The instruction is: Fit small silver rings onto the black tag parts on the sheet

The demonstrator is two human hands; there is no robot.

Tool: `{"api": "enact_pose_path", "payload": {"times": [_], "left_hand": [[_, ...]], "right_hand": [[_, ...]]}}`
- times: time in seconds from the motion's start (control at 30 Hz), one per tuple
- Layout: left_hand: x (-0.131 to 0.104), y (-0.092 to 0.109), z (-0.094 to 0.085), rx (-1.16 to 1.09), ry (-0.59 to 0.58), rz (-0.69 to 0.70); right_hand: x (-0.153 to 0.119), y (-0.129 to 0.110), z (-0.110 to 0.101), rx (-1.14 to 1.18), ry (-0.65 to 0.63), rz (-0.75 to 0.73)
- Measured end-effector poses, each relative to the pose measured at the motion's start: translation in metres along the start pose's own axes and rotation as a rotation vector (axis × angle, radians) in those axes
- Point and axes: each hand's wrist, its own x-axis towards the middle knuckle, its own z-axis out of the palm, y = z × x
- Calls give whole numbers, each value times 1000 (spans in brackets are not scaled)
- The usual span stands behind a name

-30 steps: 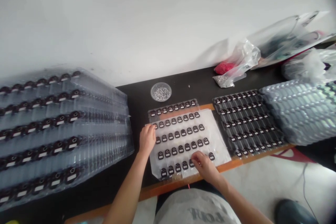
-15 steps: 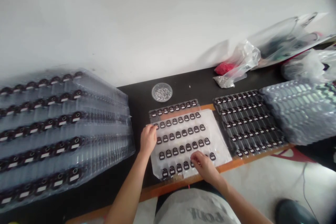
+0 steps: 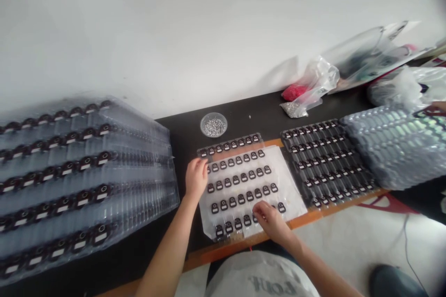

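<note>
A clear plastic tray (image 3: 232, 145) with rows of small black parts lies in front of me, a white sheet (image 3: 291, 190) under most of it. My left hand (image 3: 197, 175) is at the tray's left edge, by the end of the second row from the back, fingers bent together; whatever they hold is hidden. Over the front row is my right hand (image 3: 267, 216), its fingertips pinched and covering some black parts. Anything between those fingertips is too small to make out. Behind the tray stands a round clear dish (image 3: 213, 125) of small shiny metal pieces.
Tall stacked trays of black parts (image 3: 139, 167) stand at left. Another filled tray (image 3: 325, 162) lies right, beside stacked clear trays (image 3: 386, 148). Bags of red (image 3: 294, 93) and silvery pieces (image 3: 294, 109) are behind. Another person's hand (image 3: 437, 107) is at far right.
My left hand has shifted slightly up at the tray's left edge, while my right hand has stayed over the front row. Another person's hand has appeared at the far right.
</note>
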Motion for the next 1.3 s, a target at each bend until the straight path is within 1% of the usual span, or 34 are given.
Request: {"api": "enact_pose_path", "payload": {"times": [0.1, 0.17, 0.23, 0.3, 0.37, 0.4, 0.47, 0.63, 0.93, 1.17, 1.3], "left_hand": [[50, 6, -4, 29, -3, 14], [89, 8, -3, 76, -40, 36], [124, 9, 2, 153, -145, 53], [153, 10, 8, 257, -305, 60], [172, 10, 15, 345, -462, 54], [179, 11, 18, 374, -518, 48], [187, 13, 23, 403, -579, 39], [190, 16, 29, 449, -623, 28], [188, 16, 28, 448, -608, 27], [190, 15, 31, 408, -650, -17], [191, 14, 33, 380, -628, -43]], "right_hand": [[-1, 0, 0, 1, 4, -11], [-3, 1, 0, 6, 6, -9], [-6, 2, 0, 17, 13, 3], [-9, 3, -1, 34, 21, 20], [-14, 4, -3, 49, 33, 35], [-16, 4, -5, 53, 41, 42], [-20, 5, -7, 61, 61, 59], [-25, 8, -10, 86, 96, 89], [-22, 13, -9, 85, 91, 62], [-26, 15, -14, 77, 82, 99], [-29, 16, -14, 70, 83, 116]]}}
